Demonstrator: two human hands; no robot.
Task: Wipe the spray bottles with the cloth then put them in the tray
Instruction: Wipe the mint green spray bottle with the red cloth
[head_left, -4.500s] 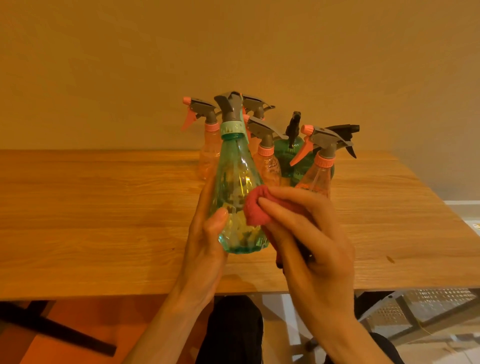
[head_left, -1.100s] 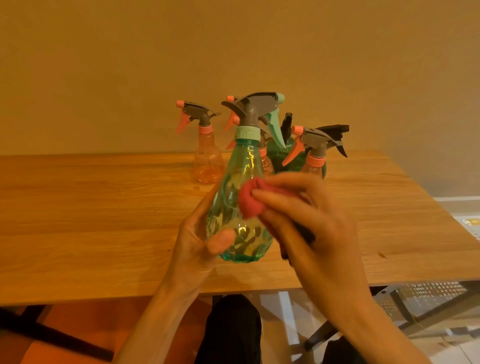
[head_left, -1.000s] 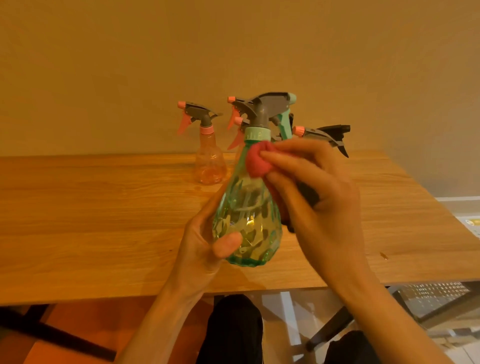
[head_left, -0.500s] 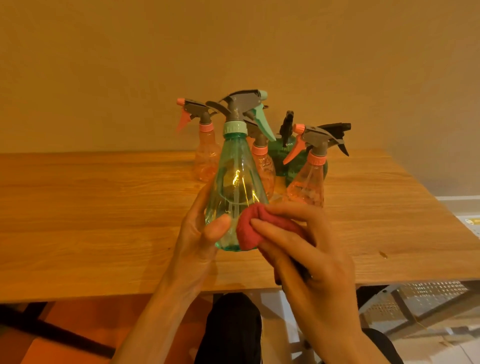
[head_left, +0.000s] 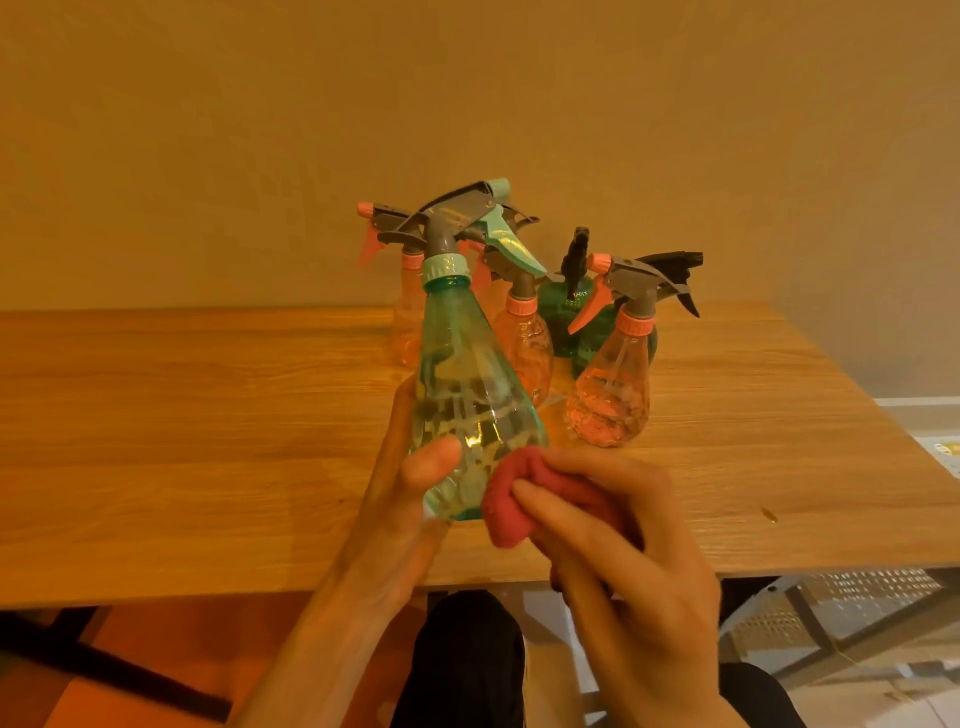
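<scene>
A teal bottle (head_left: 467, 395) is gripped low by the left hand (head_left: 400, 499) above the bench's (head_left: 182, 441) near edge, while a red cloth (head_left: 511, 501) is pinched against its base by the right hand (head_left: 618, 561).

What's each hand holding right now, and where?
Left hand grips the teal spray bottle around its lower body; right hand pinches the bunched red cloth.

Rear orange bottles (head_left: 408, 332) partly hidden behind teal bottle (head_left: 462, 395); dark green bottles (head_left: 563, 325) mid-frame largely occluded; forearms cut off at bottom edge.
</scene>
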